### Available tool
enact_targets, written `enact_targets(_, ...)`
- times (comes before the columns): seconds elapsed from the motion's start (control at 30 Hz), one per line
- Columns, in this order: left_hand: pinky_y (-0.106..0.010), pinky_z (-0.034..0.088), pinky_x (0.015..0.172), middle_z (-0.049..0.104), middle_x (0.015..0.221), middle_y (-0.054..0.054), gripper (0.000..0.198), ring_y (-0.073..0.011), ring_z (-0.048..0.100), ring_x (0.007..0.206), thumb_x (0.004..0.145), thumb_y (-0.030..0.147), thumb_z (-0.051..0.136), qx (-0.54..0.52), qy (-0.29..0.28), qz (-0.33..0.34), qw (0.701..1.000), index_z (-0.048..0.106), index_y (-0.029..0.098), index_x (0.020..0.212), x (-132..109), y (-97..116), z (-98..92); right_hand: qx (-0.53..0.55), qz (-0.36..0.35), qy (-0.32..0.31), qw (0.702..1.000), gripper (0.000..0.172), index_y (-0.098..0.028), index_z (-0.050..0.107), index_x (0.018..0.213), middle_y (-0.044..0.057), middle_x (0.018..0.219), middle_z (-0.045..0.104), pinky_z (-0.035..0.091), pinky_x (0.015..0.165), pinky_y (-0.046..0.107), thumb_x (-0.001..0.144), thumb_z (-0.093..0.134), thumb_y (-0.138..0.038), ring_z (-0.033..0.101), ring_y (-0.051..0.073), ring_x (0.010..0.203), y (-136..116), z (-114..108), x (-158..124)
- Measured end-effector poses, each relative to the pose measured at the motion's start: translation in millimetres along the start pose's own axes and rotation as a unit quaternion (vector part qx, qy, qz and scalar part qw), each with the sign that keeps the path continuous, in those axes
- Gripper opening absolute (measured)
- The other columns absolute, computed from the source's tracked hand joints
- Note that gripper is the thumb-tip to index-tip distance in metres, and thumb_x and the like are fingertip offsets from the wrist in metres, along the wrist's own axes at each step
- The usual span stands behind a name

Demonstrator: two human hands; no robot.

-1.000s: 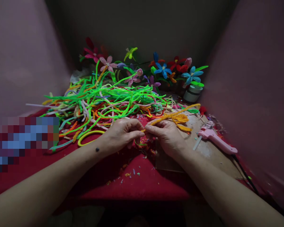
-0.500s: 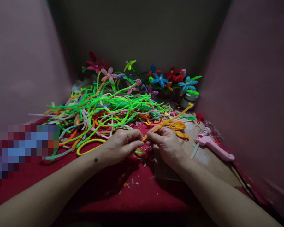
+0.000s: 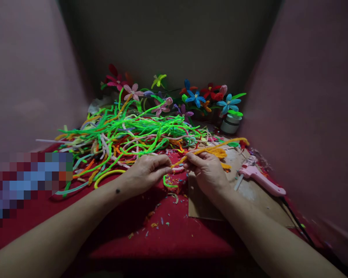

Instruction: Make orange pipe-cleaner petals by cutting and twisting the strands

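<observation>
An orange pipe cleaner [image 3: 233, 141] runs between my two hands. My left hand [image 3: 152, 170] pinches its near end between thumb and fingers. Closed around it further along is my right hand [image 3: 204, 170], from which the fuzzy stem sticks out to the upper right. Behind the right hand lie looped orange pipe cleaners [image 3: 220, 153], partly hidden by the stem. A big tangle of pipe cleaners [image 3: 150, 131], mostly bright green, spreads behind my left hand. Below the gap between the hands sits a bent green piece [image 3: 166, 182].
On the right, a pink glue gun [image 3: 262, 180] rests on a cardboard sheet [image 3: 204, 202], its black cord trailing rightward. Pipe-cleaner flowers [image 3: 195, 99] line the back, beside a small jar [image 3: 230, 123]. Fuzzy scraps litter the red cloth [image 3: 174, 239]. A patch at left is pixelated.
Both hands have drawn slightly apart, the right one moving a little rightward. The free end of the orange pipe cleaner has swung lower and to the right.
</observation>
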State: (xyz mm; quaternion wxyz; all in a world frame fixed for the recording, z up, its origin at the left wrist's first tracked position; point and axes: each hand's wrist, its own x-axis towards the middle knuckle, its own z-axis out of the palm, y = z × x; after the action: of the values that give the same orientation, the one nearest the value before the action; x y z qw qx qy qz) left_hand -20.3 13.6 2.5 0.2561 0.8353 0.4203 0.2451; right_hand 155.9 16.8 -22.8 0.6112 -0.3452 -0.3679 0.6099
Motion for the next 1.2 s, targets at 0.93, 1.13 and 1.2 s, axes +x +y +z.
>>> enact_targets(0.93,-0.014,0.039,0.039,0.058,0.057,-0.001,0.019,-0.0046,0.049,0.043,0.077,0.026,0.066,-0.587,0.151,-0.141,0.783,0.069,0.008,0.082,10.0,-6.7,14.1,0.127,0.054,0.021,0.99,0.009,-0.014,0.066,0.068,-0.002,0.053,0.058,0.04,0.04,0.017,0.067,0.072,-0.02,0.048,0.006,0.043,-5.6,-1.4,5.7)
enact_targets(1.13,-0.012,0.041,0.044,0.054,0.058,0.002,0.015,-0.0019,0.044,0.044,0.078,0.024,0.065,-0.61,0.212,-0.137,0.751,0.067,0.01,0.082,12.2,-19.2,-1.9,0.124,0.041,0.051,0.99,0.007,-0.014,0.064,0.066,-0.001,0.053,0.058,0.039,0.041,0.017,0.071,0.067,-0.016,0.049,0.006,0.044,-10.3,-9.0,14.8)
enact_targets(1.2,-0.015,0.045,0.049,0.053,0.058,0.003,0.016,-0.0026,0.044,0.046,0.076,0.021,0.066,-0.616,0.203,-0.12,0.752,0.067,0.012,0.09,12.1,-17.0,-1.6,0.126,0.046,0.033,0.99,0.006,-0.014,0.064,0.068,-0.001,0.056,0.06,0.042,0.044,0.017,0.07,0.068,-0.017,0.052,0.007,0.046,-6.9,-7.1,12.2)
